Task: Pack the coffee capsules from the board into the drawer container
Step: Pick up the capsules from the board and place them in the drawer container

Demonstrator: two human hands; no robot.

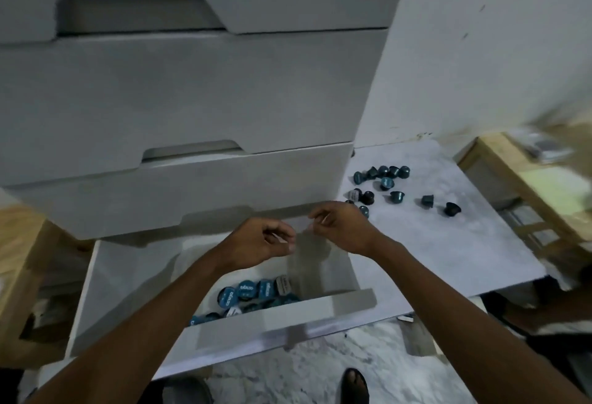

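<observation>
Left hand [262, 241] and right hand [339, 227] over open drawer [128, 275], each grip loosely curled — contents unclear, about fourteen capsules [386, 182] on board [448, 243] right of drawer, roughly ten inside.

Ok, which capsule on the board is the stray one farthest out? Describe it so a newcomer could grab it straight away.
Start at the white drawer unit and look right to the pale marbled board beside it. Most capsules huddle at the board's far end near the unit. The stray capsule lies alone at the cluster's far right edge, tipped on its side, looking darker than the teal one just to its left.
</observation>
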